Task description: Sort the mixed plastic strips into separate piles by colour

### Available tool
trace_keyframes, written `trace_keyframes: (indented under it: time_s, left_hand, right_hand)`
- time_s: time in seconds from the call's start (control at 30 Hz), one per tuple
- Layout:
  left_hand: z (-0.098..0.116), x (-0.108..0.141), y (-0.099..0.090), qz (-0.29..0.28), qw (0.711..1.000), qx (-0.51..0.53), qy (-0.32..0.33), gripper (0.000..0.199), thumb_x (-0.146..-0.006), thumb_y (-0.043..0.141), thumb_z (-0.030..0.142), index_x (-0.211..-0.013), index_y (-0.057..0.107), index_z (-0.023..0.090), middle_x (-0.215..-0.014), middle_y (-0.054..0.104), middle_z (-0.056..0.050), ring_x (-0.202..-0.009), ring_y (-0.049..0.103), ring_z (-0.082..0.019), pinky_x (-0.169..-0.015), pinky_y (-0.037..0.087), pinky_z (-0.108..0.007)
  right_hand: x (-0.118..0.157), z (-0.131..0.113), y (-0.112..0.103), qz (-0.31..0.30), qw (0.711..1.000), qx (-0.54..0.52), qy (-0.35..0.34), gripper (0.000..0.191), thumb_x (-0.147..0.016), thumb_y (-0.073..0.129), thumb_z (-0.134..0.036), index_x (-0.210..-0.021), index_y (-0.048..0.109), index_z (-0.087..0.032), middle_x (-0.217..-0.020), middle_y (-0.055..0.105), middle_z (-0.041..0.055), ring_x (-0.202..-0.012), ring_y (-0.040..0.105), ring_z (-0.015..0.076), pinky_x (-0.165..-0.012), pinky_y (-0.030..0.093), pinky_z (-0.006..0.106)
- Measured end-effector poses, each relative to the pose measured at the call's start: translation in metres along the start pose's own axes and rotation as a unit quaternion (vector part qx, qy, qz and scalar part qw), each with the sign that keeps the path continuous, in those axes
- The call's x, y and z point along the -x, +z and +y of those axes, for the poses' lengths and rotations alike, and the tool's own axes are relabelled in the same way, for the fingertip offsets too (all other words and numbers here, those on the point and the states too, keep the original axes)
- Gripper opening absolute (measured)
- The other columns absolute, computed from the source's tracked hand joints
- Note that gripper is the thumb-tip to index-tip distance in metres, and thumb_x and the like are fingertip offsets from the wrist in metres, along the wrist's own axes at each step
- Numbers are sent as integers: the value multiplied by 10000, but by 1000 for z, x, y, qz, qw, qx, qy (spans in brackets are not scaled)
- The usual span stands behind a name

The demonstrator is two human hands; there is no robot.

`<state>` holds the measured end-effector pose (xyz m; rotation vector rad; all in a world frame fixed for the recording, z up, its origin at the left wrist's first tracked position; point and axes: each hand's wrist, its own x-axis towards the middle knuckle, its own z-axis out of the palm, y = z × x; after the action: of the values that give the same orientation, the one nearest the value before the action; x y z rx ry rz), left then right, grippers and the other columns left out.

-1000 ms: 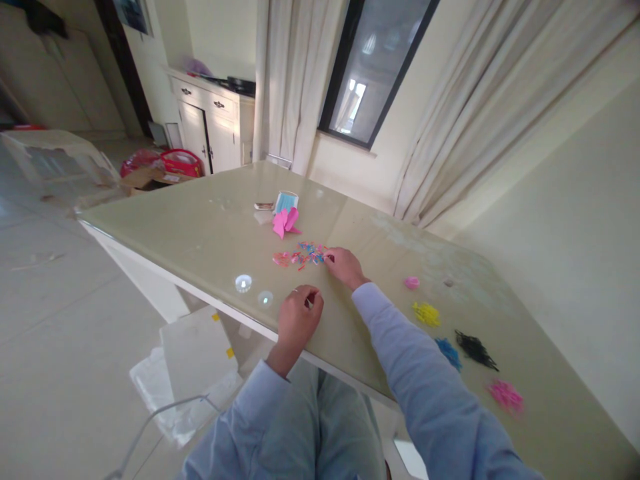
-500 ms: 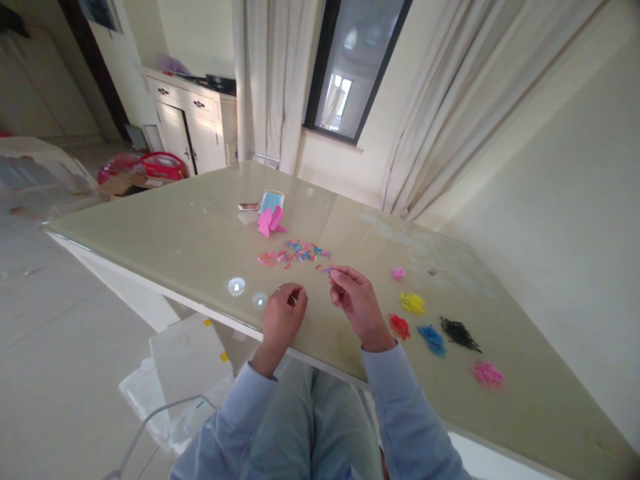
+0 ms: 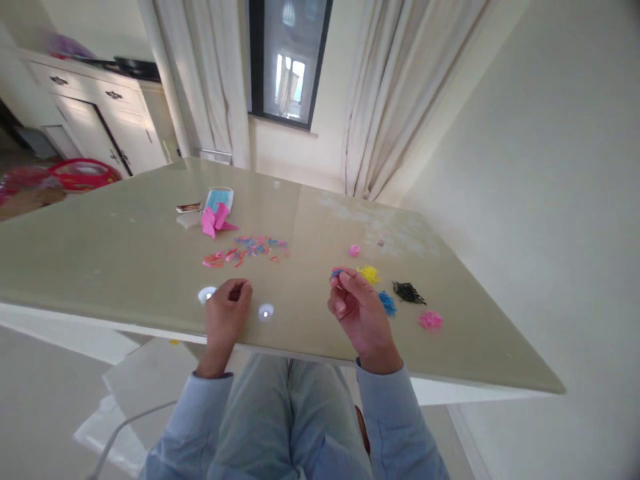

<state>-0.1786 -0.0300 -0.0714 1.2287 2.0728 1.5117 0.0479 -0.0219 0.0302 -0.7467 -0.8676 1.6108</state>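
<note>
My right hand [image 3: 357, 310] is raised over the table, thumb and fingertips pinching a small blue band-like piece [image 3: 337, 273]. Just beyond it lie a yellow pile [image 3: 369, 275] and a blue pile [image 3: 387, 304] of similar thin pieces, the blue one partly behind the hand. A black pile [image 3: 409, 292] and a pink pile [image 3: 431, 321] are farther right. My left hand [image 3: 227, 313] is closed near the front edge, its curled fingers hiding whatever they hold. Beyond it is a loose scatter of mixed pink, blue and red pieces [image 3: 257, 247].
On the glossy table [image 3: 310, 220] a folded pink paper [image 3: 215, 220] touches a blue face mask [image 3: 219, 199], with a small flat object [image 3: 189, 208] beside them. A round pink item [image 3: 354, 251] lies beyond the yellow pile. Curtains [image 3: 390, 100] and a wall stand behind.
The view has swung right. My right hand has moved from the mixed scatter toward the sorted piles with the blue piece, now covering the red pile. My left hand remains closed near the edge.
</note>
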Motion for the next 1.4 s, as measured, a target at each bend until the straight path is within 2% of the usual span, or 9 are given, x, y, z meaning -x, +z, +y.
trace_keyframes:
  time_s: [0.2,0.33,0.5,0.63,0.77,0.97,1.1,1.23,1.4]
  left_hand:
    - [5,1,-2,11,998,-54,-20,288,-758,581,454,-830,715,209,-742,723,-23,-702,671,-198,-701,523,-292]
    - [6,2,-1,16,996,-90,-9,239,-735,617,424,-818,722,226,-740,722,-2,-702,663,-200,-707,514,-303]
    - [5,3,3,33,992,-123,5,242,-692,632,413,-806,739,229,-748,732,15,-706,648,-180,-729,504,-283]
    - [6,4,5,37,987,-156,2,288,-686,608,432,-820,745,217,-783,735,-5,-718,652,-179,-742,506,-280]
    - [5,4,8,34,981,-191,26,277,-697,598,451,-794,731,228,-787,723,-3,-700,632,-178,-743,504,-288]
    - [5,5,8,15,973,-222,66,245,-729,588,445,-787,715,243,-796,701,12,-682,594,-168,-722,483,-274]
    - [8,5,8,2,972,-227,57,234,-723,594,431,-772,707,231,-792,693,12,-658,573,-156,-697,462,-260]
    - [6,3,9,0,970,-232,72,253,-724,585,426,-777,716,216,-777,679,-4,-641,572,-151,-669,442,-256]
    - [5,3,9,-13,969,-233,76,299,-744,572,431,-838,734,197,-810,687,-18,-641,578,-149,-681,453,-265]
  right_hand:
    - [21,-20,-40,57,998,-3,-35,151,-744,750,-332,-813,709,-205,-722,629,-24,-462,411,43,-423,347,187]
    - [32,-24,-80,127,990,24,-63,185,-718,776,-332,-837,703,-210,-704,636,-29,-461,410,47,-421,339,193]
    - [41,-28,-138,246,961,69,-110,244,-653,826,-336,-815,698,-206,-691,629,-39,-464,436,41,-421,337,184]
    - [45,-27,-169,304,930,154,-139,252,-676,805,-374,-812,701,-189,-698,609,-33,-446,392,39,-394,280,189]
    - [40,-22,-183,309,883,312,-166,287,-788,708,-433,-920,729,-179,-734,660,3,-448,395,66,-408,290,215]
    - [19,-15,-192,259,776,532,-217,262,-859,597,-375,-930,776,-197,-918,741,79,-794,625,189,-677,478,295]
    - [13,-14,-193,241,732,605,-199,267,-868,562,-315,-942,787,-191,-896,721,88,-750,613,190,-686,483,310]
    - [14,-14,-193,231,728,618,-188,260,-850,578,-296,-968,781,-183,-860,706,66,-636,552,159,-660,480,306]
    - [19,-13,-197,242,759,572,-198,259,-852,589,-314,-980,758,-165,-867,705,60,-604,524,137,-620,470,282]
